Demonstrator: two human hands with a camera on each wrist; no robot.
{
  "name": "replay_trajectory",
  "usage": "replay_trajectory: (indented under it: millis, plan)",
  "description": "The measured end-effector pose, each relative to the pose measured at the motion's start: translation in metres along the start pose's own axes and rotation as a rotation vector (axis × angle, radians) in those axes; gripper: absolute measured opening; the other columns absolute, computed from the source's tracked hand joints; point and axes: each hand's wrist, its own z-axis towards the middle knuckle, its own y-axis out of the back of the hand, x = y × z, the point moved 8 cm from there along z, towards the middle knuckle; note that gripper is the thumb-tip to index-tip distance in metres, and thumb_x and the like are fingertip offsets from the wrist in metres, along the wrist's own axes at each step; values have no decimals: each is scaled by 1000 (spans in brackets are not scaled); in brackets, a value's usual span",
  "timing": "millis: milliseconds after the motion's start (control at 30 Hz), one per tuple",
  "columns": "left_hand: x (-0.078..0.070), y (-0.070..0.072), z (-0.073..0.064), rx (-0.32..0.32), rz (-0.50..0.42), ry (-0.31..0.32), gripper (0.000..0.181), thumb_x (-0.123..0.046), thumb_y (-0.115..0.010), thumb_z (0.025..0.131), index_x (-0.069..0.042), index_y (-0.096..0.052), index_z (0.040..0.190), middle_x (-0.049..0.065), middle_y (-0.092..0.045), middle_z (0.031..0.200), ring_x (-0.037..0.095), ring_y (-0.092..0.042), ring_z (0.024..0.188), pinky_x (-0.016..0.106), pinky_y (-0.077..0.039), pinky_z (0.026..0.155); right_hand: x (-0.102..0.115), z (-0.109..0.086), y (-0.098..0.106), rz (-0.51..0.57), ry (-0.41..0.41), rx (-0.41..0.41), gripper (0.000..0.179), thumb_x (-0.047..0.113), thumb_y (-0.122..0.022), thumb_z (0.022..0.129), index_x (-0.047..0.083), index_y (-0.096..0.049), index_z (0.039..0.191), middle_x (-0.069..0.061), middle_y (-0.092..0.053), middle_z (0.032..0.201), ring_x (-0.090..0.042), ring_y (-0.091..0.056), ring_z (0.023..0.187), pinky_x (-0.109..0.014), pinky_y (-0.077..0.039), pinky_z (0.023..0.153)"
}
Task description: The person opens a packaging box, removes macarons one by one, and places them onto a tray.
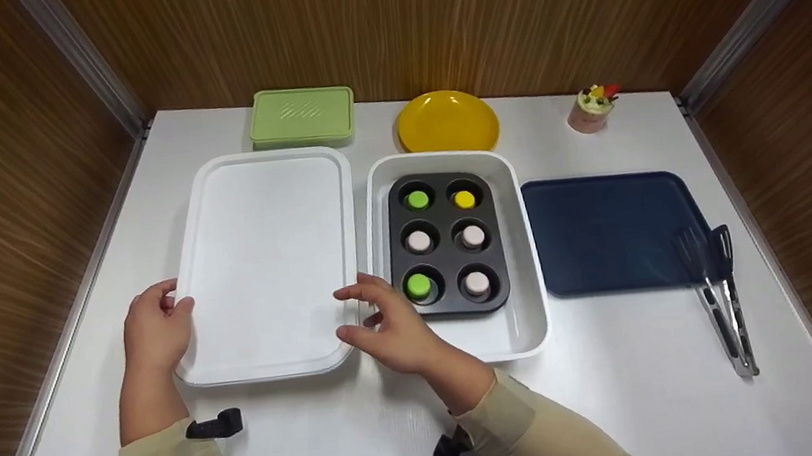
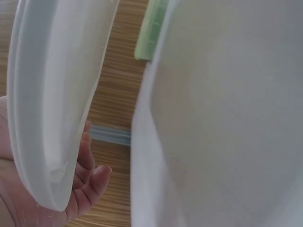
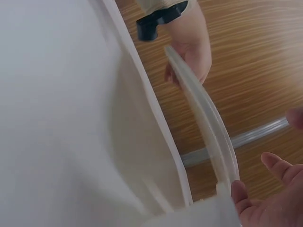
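Note:
A white rectangular lid (image 1: 266,258) spans the left of the table in the head view. At its left long edge my left hand (image 1: 157,333) holds the rim, thumb on top and the other fingers partly hidden. My right hand (image 1: 394,331) is at the opposite edge, its fingers spread and the tips over the rim. A fingertip (image 3: 239,191) is right at the lid's edge in the right wrist view. Just right of that hand stands a deep white container (image 1: 538,305). Inside lies a dark muffin tin (image 1: 447,263) with green, yellow and pale pink round pieces in its cups.
Behind the lid sits a green lidded box (image 1: 302,114), then a yellow plate (image 1: 448,124) and a small dessert cup (image 1: 590,114). A dark blue tray (image 1: 610,233) lies right of the container, with tongs (image 1: 724,308) across its corner. Wooden panels (image 1: 385,26) enclose the table.

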Motion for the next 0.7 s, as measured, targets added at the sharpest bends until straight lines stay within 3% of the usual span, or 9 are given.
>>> replay_trajectory:
  millis: [233, 400, 567, 700]
  plan:
    - [22, -3, 4, 1, -20, 51, 49, -11, -51, 108, 11, -48, 151, 21, -52, 118, 34, -49, 112, 44, -40, 94, 6, 8, -16, -19, -48, 14, 42, 15, -74, 92, -2, -66, 130, -31, -37, 160, -40, -35, 152, -61, -52, 99]
    - [33, -4, 11, 13, -24, 71, 48, -12, -51, 107, 12, -48, 150, 24, -52, 120, 37, -49, 115, 46, -41, 97, -2, 14, -25, -8, -85, 9, 41, 18, -74, 95, -4, -66, 129, -30, -43, 156, -40, -32, 153, -59, -52, 101]
    - [43, -10, 17, 21, -26, 99, 47, -11, -50, 107, 14, -49, 147, 24, -53, 118, 36, -49, 114, 42, -41, 94, -4, 21, -28, 5, -121, -3, 39, 20, -74, 96, -5, -67, 126, -22, -55, 144, -40, -45, 143, -48, -55, 98]
    - [50, -12, 19, 26, -26, 119, 48, -11, -49, 108, 14, -47, 149, 27, -54, 124, 38, -49, 119, 46, -41, 100, -5, 27, -31, 3, -175, 1, 41, 24, -73, 97, -3, -67, 127, -15, -59, 140, -39, -51, 132, -43, -51, 101]
